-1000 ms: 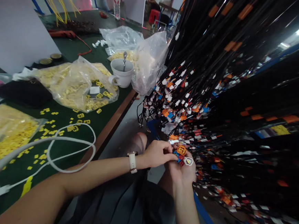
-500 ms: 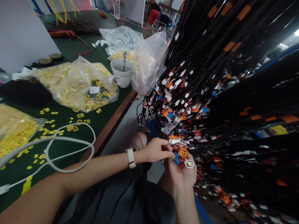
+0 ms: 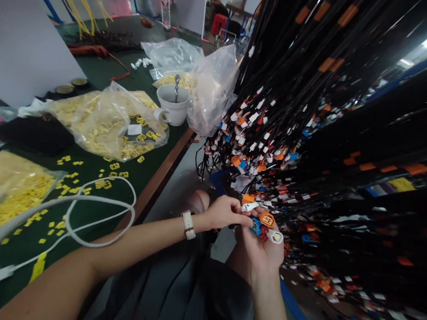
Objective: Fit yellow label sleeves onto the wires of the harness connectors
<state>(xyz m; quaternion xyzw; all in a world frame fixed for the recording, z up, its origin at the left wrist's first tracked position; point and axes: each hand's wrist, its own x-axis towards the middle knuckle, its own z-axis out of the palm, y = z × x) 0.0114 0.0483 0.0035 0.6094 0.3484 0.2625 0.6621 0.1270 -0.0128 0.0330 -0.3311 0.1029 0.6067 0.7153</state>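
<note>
Head view, right hand: palm up, cupping a cluster of connectors at the foot of the hanging black cable bundle.
Head view, left hand: fingertips pinched on the cluster's left edge.
Head view, table: bags of yellow clips, white cup.

From my remote seat, a dense curtain of black cable harnesses tipped with small orange, white and blue plastic connectors walls off the whole right side, near to far. On the left, the dark green worktable is crowded: clear plastic bags of small yellow clips, a white ceramic cup with a metal spoon, and a looped white cable near its edge. Open passage shows along the grey floor strip between table and harnesses.
</note>
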